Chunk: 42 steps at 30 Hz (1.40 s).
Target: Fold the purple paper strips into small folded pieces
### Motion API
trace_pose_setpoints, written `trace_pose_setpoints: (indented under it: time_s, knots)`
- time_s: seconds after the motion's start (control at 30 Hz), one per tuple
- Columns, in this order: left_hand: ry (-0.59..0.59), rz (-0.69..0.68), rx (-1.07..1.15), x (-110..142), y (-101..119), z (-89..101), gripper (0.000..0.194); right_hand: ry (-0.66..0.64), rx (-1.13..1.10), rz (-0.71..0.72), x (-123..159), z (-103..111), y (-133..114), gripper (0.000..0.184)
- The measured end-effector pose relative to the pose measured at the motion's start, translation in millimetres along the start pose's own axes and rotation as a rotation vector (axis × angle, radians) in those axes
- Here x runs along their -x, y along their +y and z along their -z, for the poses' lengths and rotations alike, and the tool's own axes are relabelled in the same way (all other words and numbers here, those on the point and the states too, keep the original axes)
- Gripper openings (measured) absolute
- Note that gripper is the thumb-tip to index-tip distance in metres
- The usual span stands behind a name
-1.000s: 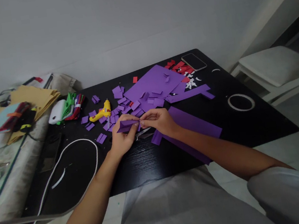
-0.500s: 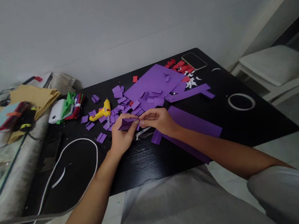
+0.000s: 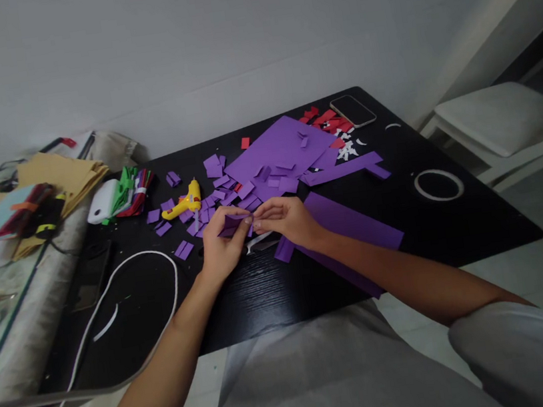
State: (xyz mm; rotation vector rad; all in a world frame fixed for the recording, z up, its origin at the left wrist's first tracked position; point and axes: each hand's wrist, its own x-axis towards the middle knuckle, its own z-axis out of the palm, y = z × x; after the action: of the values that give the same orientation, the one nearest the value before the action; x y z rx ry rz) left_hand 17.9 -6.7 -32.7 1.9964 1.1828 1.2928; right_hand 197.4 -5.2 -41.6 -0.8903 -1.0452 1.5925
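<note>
Between my two hands is a small folded piece of purple paper. My left hand is closed on it, thumb on the near side. The fingertips of my right hand pinch its right end, where the fingers partly hide it. Just below my hands, a pair of scissors lies on the black table, mostly covered by them. Beyond are many small purple paper pieces, several of them creased. A yellow glue gun rests among these pieces to the left.
A large purple sheet lies at the back, near red scraps and a phone. Another purple sheet reaches the front edge. A tape ring sits at right. A white cable loops at left beside bundled paper strips.
Both hands stay in almost the same place. The purple paper in my left hand has tilted slightly; nothing else on the table has moved.
</note>
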Motion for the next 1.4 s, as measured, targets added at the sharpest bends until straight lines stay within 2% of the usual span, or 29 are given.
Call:
trace_pose_setpoints:
  time_s: [0.47, 0.63, 0.73, 0.83, 0.93, 1.0, 1.07, 1.17, 1.27, 1.33, 1.4]
  knots:
    - [-0.007, -0.027, -0.017, -1, 2, -0.5, 0.013, 0.037, 0.1, 0.065, 3, -2, -1, 0.03]
    - [-0.057, -0.092, -0.087, -2, 8, 3.4, 0.011, 0.114, 0.174, 0.115, -1, 1, -1, 0.027]
    - [-0.117, -0.181, -0.125, -3, 12, 7.5, 0.024, 0.162, 0.206, 0.169, -4, 4, -2, 0.023]
    - [-0.223, -0.235, -0.146, -4, 17, 12.0, 0.046, 0.195, 0.217, 0.227, -5, 7, -4, 0.018]
    - [-0.307, -0.248, -0.063, -4, 18, 15.5, 0.064, 0.191, 0.222, 0.269, -5, 9, -7, 0.013]
    - [-0.311, -0.23, 0.03, -3, 17, 16.0, 0.069, 0.18, 0.223, 0.274, -4, 9, -10, 0.012]
    - [-0.271, -0.166, 0.098, -2, 13, 14.6, 0.066, 0.168, 0.22, 0.258, -3, 9, -12, 0.013]
    - [-0.211, -0.034, 0.19, -1, 7, 10.9, 0.05, 0.142, 0.217, 0.232, -2, 7, -13, 0.019]
    - [-0.215, 0.048, 0.292, 0, 6, 9.4, 0.039, 0.118, 0.199, 0.24, -1, 6, -12, 0.026]
    - [-0.23, 0.021, 0.269, -1, 8, 10.7, 0.035, 0.097, 0.178, 0.236, -1, 6, -13, 0.027]
    - [-0.243, -0.081, 0.16, -3, 12, 12.8, 0.035, 0.078, 0.164, 0.219, -1, 6, -14, 0.028]
